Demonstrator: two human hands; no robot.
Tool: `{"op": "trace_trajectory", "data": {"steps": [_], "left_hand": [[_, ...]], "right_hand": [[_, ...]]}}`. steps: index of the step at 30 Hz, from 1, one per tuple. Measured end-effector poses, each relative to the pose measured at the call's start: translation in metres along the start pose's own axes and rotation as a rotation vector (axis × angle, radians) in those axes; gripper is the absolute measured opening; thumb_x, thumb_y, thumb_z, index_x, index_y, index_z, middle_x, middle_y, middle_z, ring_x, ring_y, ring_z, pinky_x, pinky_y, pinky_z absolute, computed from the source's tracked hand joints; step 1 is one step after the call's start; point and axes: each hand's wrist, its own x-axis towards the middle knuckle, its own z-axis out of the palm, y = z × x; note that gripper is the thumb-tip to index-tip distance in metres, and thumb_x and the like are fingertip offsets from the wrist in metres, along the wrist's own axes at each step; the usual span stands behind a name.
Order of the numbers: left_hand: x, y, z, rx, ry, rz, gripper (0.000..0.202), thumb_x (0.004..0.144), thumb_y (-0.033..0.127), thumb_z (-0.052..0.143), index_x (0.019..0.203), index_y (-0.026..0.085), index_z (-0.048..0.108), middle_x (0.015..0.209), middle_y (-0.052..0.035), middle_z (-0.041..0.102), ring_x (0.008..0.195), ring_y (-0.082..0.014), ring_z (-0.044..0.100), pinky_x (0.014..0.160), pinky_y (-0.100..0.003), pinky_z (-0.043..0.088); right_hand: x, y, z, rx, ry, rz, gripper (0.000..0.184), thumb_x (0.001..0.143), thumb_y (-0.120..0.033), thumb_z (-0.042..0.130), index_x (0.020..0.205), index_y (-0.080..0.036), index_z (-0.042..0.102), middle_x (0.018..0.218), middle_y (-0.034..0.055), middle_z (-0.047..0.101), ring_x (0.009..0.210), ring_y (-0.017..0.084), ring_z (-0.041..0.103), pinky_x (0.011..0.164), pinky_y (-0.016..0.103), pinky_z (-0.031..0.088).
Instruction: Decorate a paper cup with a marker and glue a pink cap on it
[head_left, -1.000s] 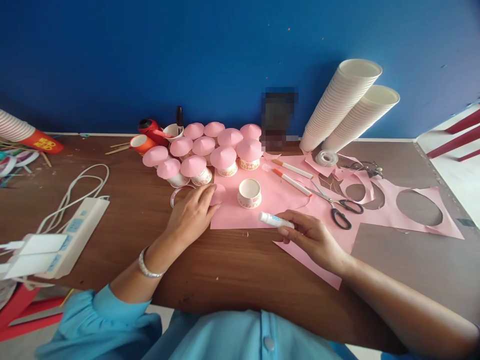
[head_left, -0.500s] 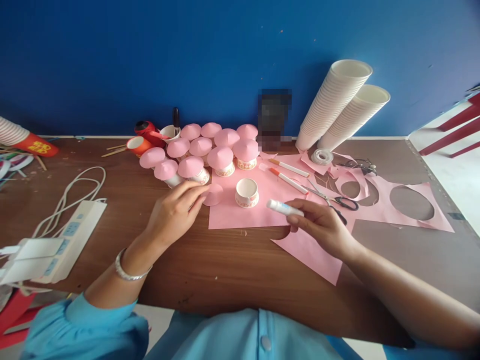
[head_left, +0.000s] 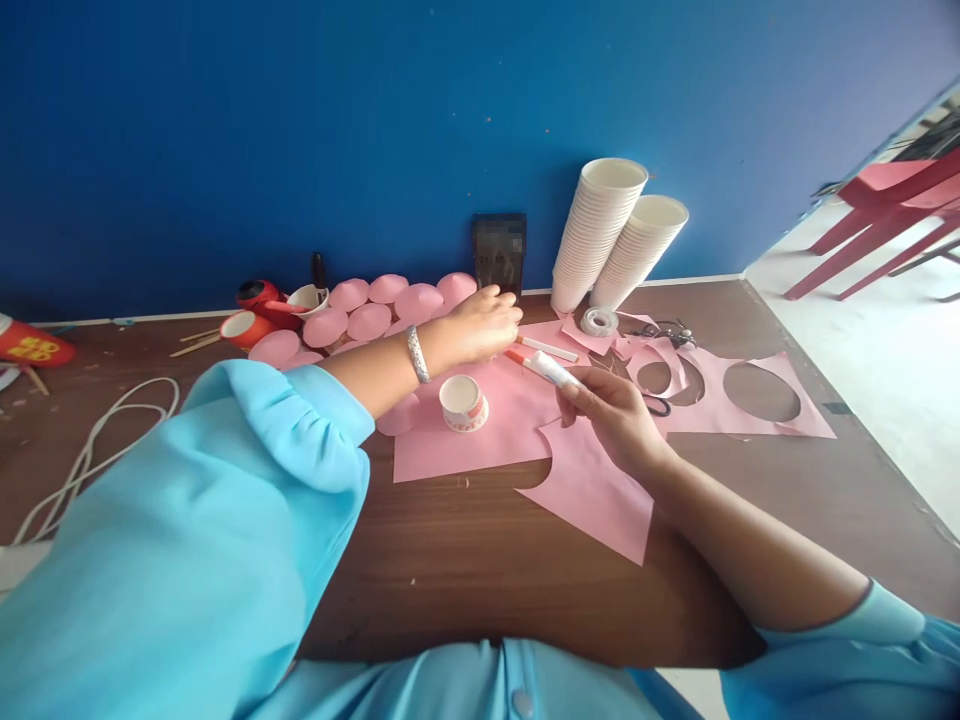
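My right hand (head_left: 611, 410) grips a white glue stick (head_left: 553, 369) with blue print, held above the pink paper. Stretched forward, my left hand (head_left: 484, 325) is over the back of the pink sheet, just in front of the dark phone (head_left: 499, 252). Its fingers are slightly bent and apart, with nothing seen in them. Between my hands a short patterned paper cup piece (head_left: 463, 404) stands on the pink sheet (head_left: 480, 445). A pink paper cone (head_left: 400, 415) lies left of it, partly behind my left forearm. Several pink cone tops (head_left: 369, 322) stand beyond that arm, some hidden.
Two tall stacks of white paper cups (head_left: 600, 230) lean at the blue wall. A clear tape roll (head_left: 599, 321), scissors (head_left: 658, 405), white-and-orange markers (head_left: 551, 349) and cut pink scraps (head_left: 810, 400) lie on the right. A white cable (head_left: 90, 460) loops at left.
My left hand has left the small pink cone and moved forward and right, toward the phone. My right hand still holds the glue stick, now tilted more. The view has shifted.
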Motion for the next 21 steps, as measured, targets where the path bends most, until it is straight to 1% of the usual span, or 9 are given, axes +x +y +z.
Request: {"op": "trace_trajectory", "data": {"steps": [3,6,8,9,11,13,16,18,21], "left_hand": [[0.003,0.0,0.005,0.025,-0.039,-0.029,0.018,0.078,0.005,0.066,0.065,0.018,0.068,0.079,-0.0098,0.069,0.095,-0.0273,0.059,0.08,-0.037,0.038],[-0.002,-0.003,0.001,-0.015,-0.017,-0.068,0.014,0.083,0.013,0.066,0.07,0.017,0.07,0.08,-0.0103,0.07,0.089,-0.0266,0.061,0.076,-0.037,0.038],[-0.012,-0.003,-0.007,-0.137,0.059,-0.124,0.013,0.088,0.02,0.064,0.078,0.017,0.072,0.078,-0.0091,0.07,0.08,-0.0242,0.062,0.071,-0.035,0.037],[-0.018,-0.002,-0.011,-0.238,0.109,-0.166,0.013,0.09,0.024,0.064,0.081,0.017,0.072,0.077,-0.007,0.07,0.073,-0.0217,0.061,0.066,-0.033,0.035],[-0.033,0.004,-0.019,-0.459,0.222,-0.223,0.01,0.089,0.027,0.066,0.087,0.019,0.072,0.075,-0.0025,0.071,0.063,-0.0163,0.058,0.059,-0.03,0.033],[-0.048,0.014,-0.026,-0.607,0.286,-0.213,0.01,0.089,0.026,0.065,0.085,0.02,0.071,0.071,0.0002,0.069,0.058,-0.0129,0.056,0.056,-0.027,0.033],[-0.064,0.029,-0.033,-0.669,0.359,-0.184,0.012,0.086,0.016,0.064,0.075,0.019,0.068,0.063,0.0021,0.063,0.053,-0.0104,0.049,0.053,-0.026,0.032],[-0.07,0.036,-0.036,-0.699,0.366,-0.18,0.012,0.083,0.013,0.064,0.074,0.019,0.068,0.065,0.0015,0.066,0.054,-0.0107,0.051,0.053,-0.026,0.034],[-0.076,0.042,-0.039,-0.729,0.351,-0.223,0.008,0.084,0.015,0.066,0.077,0.019,0.069,0.07,-0.0002,0.07,0.059,-0.0125,0.056,0.057,-0.027,0.037]], "right_hand": [[0.002,0.001,0.0,0.018,-0.018,0.017,0.035,0.092,-0.053,0.071,0.085,-0.019,0.068,0.071,-0.0014,0.062,0.062,0.012,0.058,0.063,0.029,0.05],[0.004,-0.001,0.001,-0.022,-0.002,0.02,0.035,0.09,-0.054,0.072,0.086,-0.019,0.069,0.071,-0.0013,0.062,0.062,0.012,0.059,0.063,0.029,0.053],[0.004,-0.004,0.002,-0.058,0.05,-0.003,0.034,0.089,-0.053,0.073,0.095,-0.02,0.072,0.073,-0.0015,0.062,0.062,0.013,0.059,0.063,0.03,0.055],[0.004,-0.005,0.002,-0.073,0.085,-0.021,0.034,0.089,-0.053,0.074,0.1,-0.02,0.073,0.074,-0.0016,0.062,0.063,0.013,0.059,0.063,0.03,0.056],[0.003,-0.008,0.003,-0.111,0.141,-0.064,0.036,0.089,-0.051,0.074,0.109,-0.021,0.073,0.075,-0.0015,0.063,0.063,0.014,0.06,0.063,0.031,0.058],[0.0,-0.009,0.005,-0.185,0.152,-0.114,0.032,0.092,-0.048,0.071,0.111,-0.022,0.073,0.075,-0.0012,0.064,0.063,0.014,0.061,0.062,0.031,0.058],[-0.003,-0.009,0.009,-0.38,0.104,-0.204,0.028,0.096,-0.042,0.066,0.116,-0.024,0.072,0.081,0.0007,0.068,0.065,0.015,0.063,0.062,0.031,0.055],[-0.005,-0.008,0.011,-0.504,0.082,-0.273,0.027,0.098,-0.037,0.063,0.12,-0.023,0.071,0.087,0.0024,0.07,0.069,0.016,0.064,0.063,0.032,0.053],[-0.006,-0.01,0.012,-0.629,0.07,-0.371,0.025,0.101,-0.031,0.06,0.123,-0.023,0.07,0.089,0.0034,0.071,0.074,0.017,0.064,0.067,0.032,0.053]]}}
